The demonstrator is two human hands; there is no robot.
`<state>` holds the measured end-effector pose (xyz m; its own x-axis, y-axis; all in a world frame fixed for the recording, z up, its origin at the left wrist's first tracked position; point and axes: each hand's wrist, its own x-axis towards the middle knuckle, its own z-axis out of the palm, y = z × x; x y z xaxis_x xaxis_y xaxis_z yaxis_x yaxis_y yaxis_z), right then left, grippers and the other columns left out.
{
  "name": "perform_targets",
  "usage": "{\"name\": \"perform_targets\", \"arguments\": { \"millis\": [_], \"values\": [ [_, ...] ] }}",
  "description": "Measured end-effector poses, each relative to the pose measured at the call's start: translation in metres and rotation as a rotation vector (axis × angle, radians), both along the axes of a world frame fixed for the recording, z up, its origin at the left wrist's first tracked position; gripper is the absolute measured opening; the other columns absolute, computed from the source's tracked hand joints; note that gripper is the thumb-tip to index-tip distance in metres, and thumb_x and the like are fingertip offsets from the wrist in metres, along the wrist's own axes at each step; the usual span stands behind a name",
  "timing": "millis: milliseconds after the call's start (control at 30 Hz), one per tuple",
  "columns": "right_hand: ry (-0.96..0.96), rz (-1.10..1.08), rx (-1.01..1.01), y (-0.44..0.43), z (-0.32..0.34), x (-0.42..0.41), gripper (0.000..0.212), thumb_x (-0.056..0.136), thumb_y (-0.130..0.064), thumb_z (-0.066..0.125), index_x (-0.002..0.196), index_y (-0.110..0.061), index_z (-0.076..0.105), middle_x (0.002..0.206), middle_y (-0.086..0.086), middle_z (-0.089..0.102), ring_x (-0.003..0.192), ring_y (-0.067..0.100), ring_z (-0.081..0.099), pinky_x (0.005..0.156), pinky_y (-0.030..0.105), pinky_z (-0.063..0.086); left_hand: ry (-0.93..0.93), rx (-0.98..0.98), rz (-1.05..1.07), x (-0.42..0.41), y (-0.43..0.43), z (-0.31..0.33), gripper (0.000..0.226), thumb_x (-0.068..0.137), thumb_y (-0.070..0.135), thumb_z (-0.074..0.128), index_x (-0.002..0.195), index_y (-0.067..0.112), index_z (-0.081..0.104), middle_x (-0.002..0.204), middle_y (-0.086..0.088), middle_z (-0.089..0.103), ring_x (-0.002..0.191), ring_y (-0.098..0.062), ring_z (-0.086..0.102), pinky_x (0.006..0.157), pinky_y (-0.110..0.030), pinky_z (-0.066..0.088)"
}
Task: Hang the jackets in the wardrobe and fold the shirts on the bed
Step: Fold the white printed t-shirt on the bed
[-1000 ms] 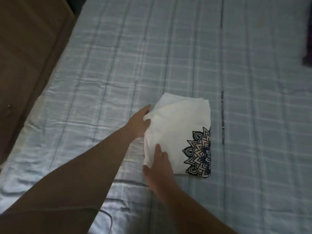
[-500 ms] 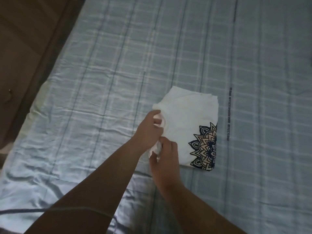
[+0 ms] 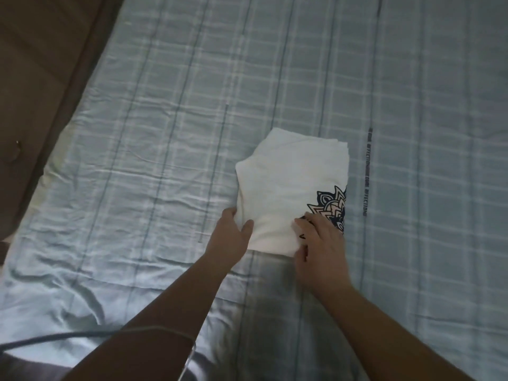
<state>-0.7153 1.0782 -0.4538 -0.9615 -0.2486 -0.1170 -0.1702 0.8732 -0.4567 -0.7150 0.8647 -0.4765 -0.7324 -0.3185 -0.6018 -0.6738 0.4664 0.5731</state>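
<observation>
A folded white shirt (image 3: pixel 286 185) with a dark mandala print on its right side lies on the blue checked bed sheet (image 3: pixel 165 133). My left hand (image 3: pixel 231 237) holds the shirt's near-left corner, thumb on top and fingers along the left edge. At the near-right corner, my right hand (image 3: pixel 320 243) lies partly over the print, fingers on top of the cloth and thumb at the near edge. No jacket or wardrobe is in view.
Brown wooden furniture (image 3: pixel 35 78) runs along the bed's left side. A thin cable (image 3: pixel 55 338) crosses the sheet at the lower left. The sheet has a printed line of text (image 3: pixel 367 171) right of the shirt and is wrinkled at the near left.
Both hands left the shirt's left edge, where they were pinching a fold. The left moved to the near-left corner, the right to the near-right corner. The shirt now lies flatter.
</observation>
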Motion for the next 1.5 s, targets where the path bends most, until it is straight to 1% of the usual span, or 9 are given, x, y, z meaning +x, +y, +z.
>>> {"name": "perform_targets", "arguments": {
  "millis": [167, 267, 400, 567, 767, 1033, 1133, 1300, 1500],
  "values": [
    [-0.121, 0.253, 0.356, 0.045, -0.020, 0.006, 0.086, 0.078, -0.027, 0.058, 0.155, -0.033, 0.021, 0.166, 0.002, 0.009, 0.152, 0.026, 0.002, 0.120, 0.055, 0.010, -0.090, -0.175, -0.098, 0.005, 0.012, -0.009, 0.059, 0.093, 0.054, 0.053, 0.128, 0.008, 0.048, 0.122, -0.013, 0.058, 0.113, -0.034, 0.052, 0.097, -0.042, 0.040],
    [-0.117, 0.198, 0.382, 0.055, -0.029, 0.002, 0.095, 0.075, -0.010, 0.056, 0.156, -0.034, 0.014, 0.165, 0.004, 0.009, 0.152, 0.026, 0.003, 0.121, 0.050, 0.014, -0.072, 0.119, 0.064, 0.006, 0.015, -0.008, 0.069, 0.085, 0.058, 0.064, 0.132, 0.012, 0.045, 0.122, -0.003, 0.058, 0.107, -0.024, 0.057, 0.089, -0.039, 0.048],
    [-0.132, 0.206, 0.432, 0.055, -0.039, 0.002, 0.096, 0.080, -0.017, 0.058, 0.157, -0.032, 0.003, 0.166, 0.006, 0.003, 0.152, 0.027, -0.001, 0.121, 0.048, 0.013, 0.006, 0.308, 0.243, 0.014, 0.020, -0.002, 0.061, 0.082, 0.058, 0.069, 0.121, 0.015, 0.051, 0.113, -0.003, 0.061, 0.098, -0.020, 0.065, 0.075, -0.042, 0.062],
    [-0.131, 0.260, 0.396, 0.068, -0.023, -0.009, 0.090, 0.083, -0.005, 0.050, 0.156, -0.037, 0.008, 0.165, 0.000, 0.009, 0.151, 0.023, 0.011, 0.118, 0.038, 0.020, 0.073, 0.185, 0.188, 0.020, 0.031, 0.012, 0.047, 0.092, 0.053, 0.058, 0.116, 0.013, 0.053, 0.102, -0.001, 0.062, 0.095, -0.025, 0.065, 0.078, -0.047, 0.059],
    [-0.039, 0.249, 0.340, 0.099, 0.003, 0.055, 0.089, 0.074, 0.003, 0.050, 0.155, -0.027, 0.028, 0.161, 0.008, 0.027, 0.148, 0.028, 0.021, 0.119, 0.045, 0.024, 0.037, 0.015, 0.027, 0.079, 0.052, 0.026, 0.032, 0.094, 0.051, 0.055, 0.105, 0.022, 0.045, 0.088, 0.011, 0.055, 0.077, -0.005, 0.055, 0.051, -0.018, 0.040],
    [-0.282, 0.287, 0.357, 0.121, -0.015, 0.154, 0.094, 0.069, -0.010, 0.058, 0.156, -0.023, 0.026, 0.164, 0.009, 0.016, 0.152, 0.027, 0.008, 0.121, 0.052, 0.012, -0.084, -0.120, 0.003, 0.181, 0.086, 0.001, 0.036, 0.092, 0.054, 0.056, 0.101, 0.025, 0.036, 0.097, -0.004, 0.060, 0.093, -0.036, 0.062, 0.070, -0.033, 0.038],
    [-0.262, 0.186, 0.229, 0.118, -0.007, 0.146, 0.086, 0.065, -0.017, 0.055, 0.149, -0.020, 0.040, 0.158, 0.007, 0.032, 0.149, 0.027, 0.022, 0.119, 0.057, 0.015, 0.043, -0.333, -0.019, 0.173, 0.095, 0.011, 0.049, 0.084, 0.039, 0.067, 0.119, 0.016, 0.042, 0.116, -0.012, 0.055, 0.108, -0.037, 0.055, 0.082, -0.043, 0.046],
    [-0.080, 0.087, 0.085, 0.108, 0.002, 0.107, 0.062, 0.086, -0.017, 0.042, 0.147, -0.009, 0.042, 0.156, 0.013, 0.035, 0.146, 0.032, 0.027, 0.120, 0.053, 0.016, 0.460, -0.544, -0.489, 0.148, 0.103, 0.022, 0.064, 0.081, 0.018, 0.055, 0.142, 0.006, 0.042, 0.151, -0.020, 0.036, 0.145, -0.038, 0.026, 0.117, -0.055, 0.024],
    [-0.105, 0.221, 0.340, 0.093, -0.046, 0.084, 0.066, 0.096, -0.036, 0.031, 0.155, -0.007, 0.023, 0.163, 0.015, 0.014, 0.151, 0.031, 0.011, 0.121, 0.051, 0.013, 0.325, -0.601, -0.807, 0.130, 0.106, -0.029, 0.070, 0.096, 0.045, 0.042, 0.156, 0.013, 0.026, 0.164, -0.018, 0.013, 0.152, -0.034, 0.006, 0.120, -0.056, 0.014]
  ]
}}
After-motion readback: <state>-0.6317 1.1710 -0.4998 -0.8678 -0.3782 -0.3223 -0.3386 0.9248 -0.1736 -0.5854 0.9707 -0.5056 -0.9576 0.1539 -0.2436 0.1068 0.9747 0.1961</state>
